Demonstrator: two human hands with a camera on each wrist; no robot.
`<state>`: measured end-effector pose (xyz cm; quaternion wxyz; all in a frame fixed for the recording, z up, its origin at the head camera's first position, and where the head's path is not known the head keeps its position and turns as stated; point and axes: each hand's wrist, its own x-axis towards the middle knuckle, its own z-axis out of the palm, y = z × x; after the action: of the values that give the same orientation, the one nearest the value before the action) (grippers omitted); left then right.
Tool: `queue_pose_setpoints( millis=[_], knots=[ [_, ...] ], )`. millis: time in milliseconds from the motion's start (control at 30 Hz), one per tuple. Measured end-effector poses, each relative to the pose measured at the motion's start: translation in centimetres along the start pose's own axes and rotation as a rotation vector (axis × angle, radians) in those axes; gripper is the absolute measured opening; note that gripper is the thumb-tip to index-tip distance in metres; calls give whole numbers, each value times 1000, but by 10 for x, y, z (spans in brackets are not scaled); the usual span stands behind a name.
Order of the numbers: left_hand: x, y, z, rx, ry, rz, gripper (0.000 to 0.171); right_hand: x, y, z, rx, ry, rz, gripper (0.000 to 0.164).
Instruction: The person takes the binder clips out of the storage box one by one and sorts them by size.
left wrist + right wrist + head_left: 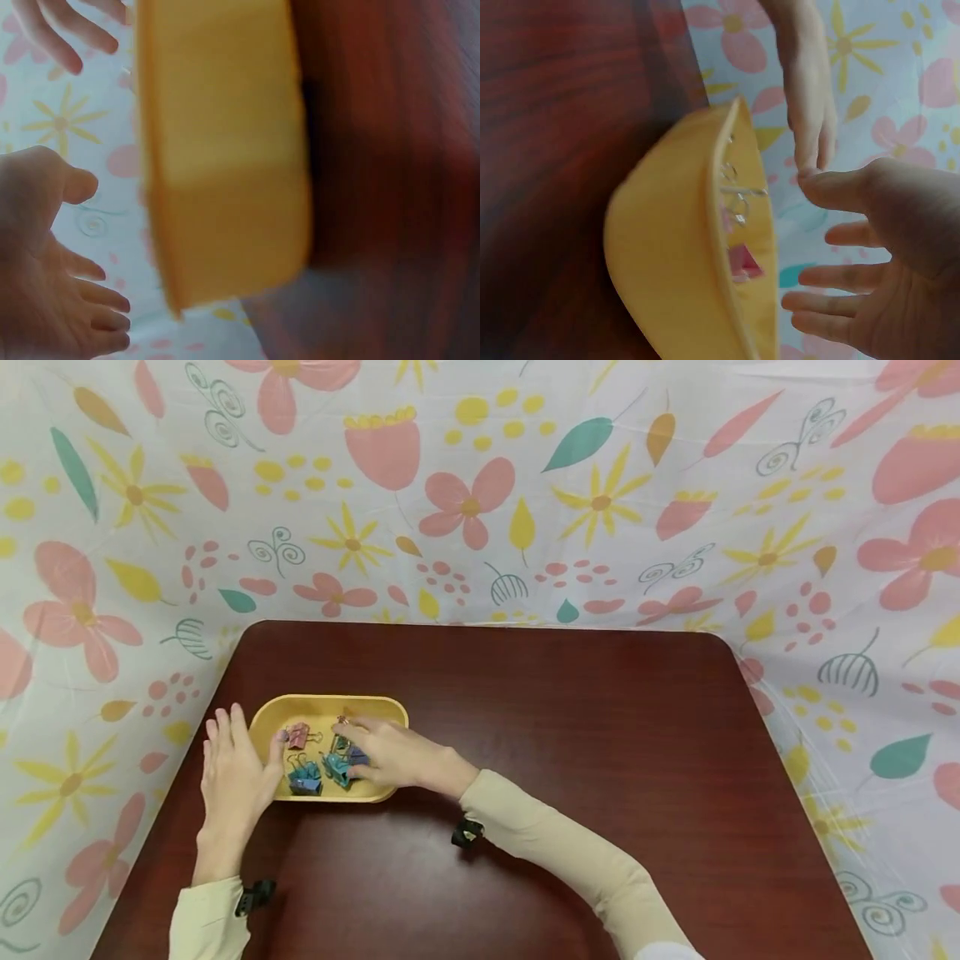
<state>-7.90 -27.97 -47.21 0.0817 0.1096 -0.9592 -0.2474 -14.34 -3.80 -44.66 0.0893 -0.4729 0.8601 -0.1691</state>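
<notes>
Binder clips: loose, in two bunches, all between the two hands. Next to the right hand (397, 753), under its fingertips: teal clip (339, 770), blue-purple clip (358, 755), partly covered, plus a gold-looking one, details too small. Closer to the left hand (234, 785), just right of its thumb: pink clip (297, 736), then blue clip (306, 786) nearer the person, teal at its back.

All sit in the yellow tray (315, 705), long axis running side to side, from left hand to right hand. Left hand at the left end, thumb over the rim; right hand comes in over the right end, the nearer one to the right-side bunch. Both look above the rim per wrist views.

Left hand: fingers straight, nothing held. Right hand: fingers extended, slightly bent, no clip seen between them; fingertip contact cannot be told.

Further out: dark brown table (540, 718) beneath both hands, beige sleeves (555, 835) behind them, black wrist straps (468, 833) on both, flower-print cloth (525, 572) beyond the hands. No brand, label or writing readable in any view.
</notes>
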Motion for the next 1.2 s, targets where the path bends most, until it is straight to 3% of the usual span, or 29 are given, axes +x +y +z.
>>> queue_pose_setpoints(
  millis=[167, 267, 500, 867, 1200],
  knots=[
    [5, -16, 8, -32, 50, -100, 76, 9, -9, 13, 20, -97, 21, 65],
    [6, -23, 12, -65, 71, -157, 71, 13, -15, 22, 20, -109, 12, 61],
    [14, -33, 20, -173, 104, -194, 56, 23, -16, 42, 10, 21, -52, 45],
    [17, -39, 29, -246, 84, -225, 39, 27, -11, 59, -34, 159, 1, 8],
    [17, -38, 31, -237, 74, -200, 37, 27, -19, 64, -64, 287, 5, 12]
  ],
)
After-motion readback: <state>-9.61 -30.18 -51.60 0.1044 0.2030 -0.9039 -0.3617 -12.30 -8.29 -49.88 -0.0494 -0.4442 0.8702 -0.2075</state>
